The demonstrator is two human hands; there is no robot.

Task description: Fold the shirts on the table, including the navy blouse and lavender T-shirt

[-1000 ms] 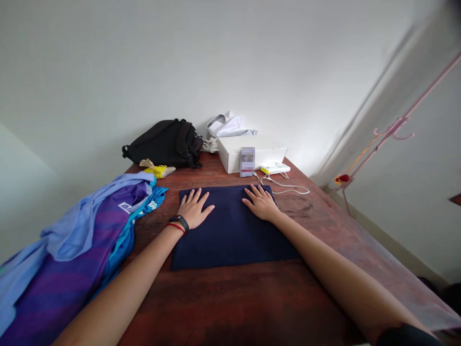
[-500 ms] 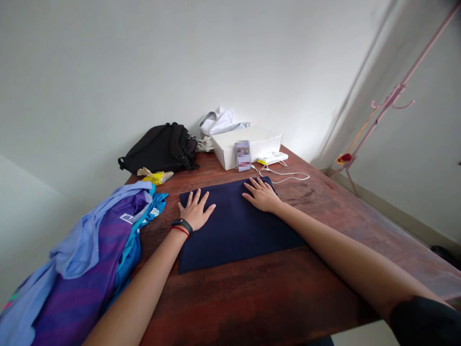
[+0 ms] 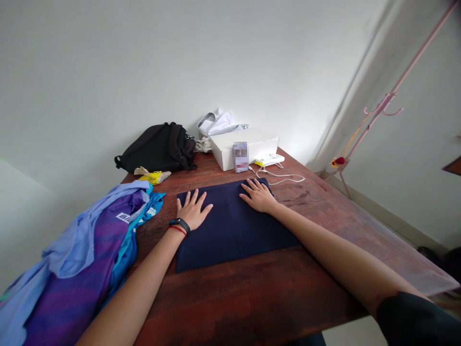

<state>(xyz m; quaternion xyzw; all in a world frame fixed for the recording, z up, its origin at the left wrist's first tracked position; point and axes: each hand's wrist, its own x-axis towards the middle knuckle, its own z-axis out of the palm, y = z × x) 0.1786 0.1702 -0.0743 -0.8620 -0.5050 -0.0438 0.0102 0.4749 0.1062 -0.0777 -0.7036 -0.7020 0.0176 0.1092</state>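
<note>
A dark navy folded cloth (image 3: 230, 235), which looks like a garment, lies flat on the reddish-brown wooden table (image 3: 252, 298). My left hand (image 3: 192, 211) rests palm down on its far left corner with the fingers spread. Near its far right corner, my right hand (image 3: 258, 196) also presses flat, fingers apart. Neither hand grips the cloth. A dark band and a red string circle my left wrist. My right forearm covers part of the cloth's right edge.
Purple and blue clothes (image 3: 86, 259) are heaped along the left edge. Toward the wall sit a black backpack (image 3: 154, 146), a yellow packet (image 3: 154, 178), a white box (image 3: 225, 156), white cloth (image 3: 219, 122) and a white device (image 3: 270, 159) with a cable. A pink coat stand (image 3: 387, 98) rises at right.
The view has shifted slightly, so everything sits a little further left. Both hands stay flat on the navy cloth, and the cloth looks unchanged.
</note>
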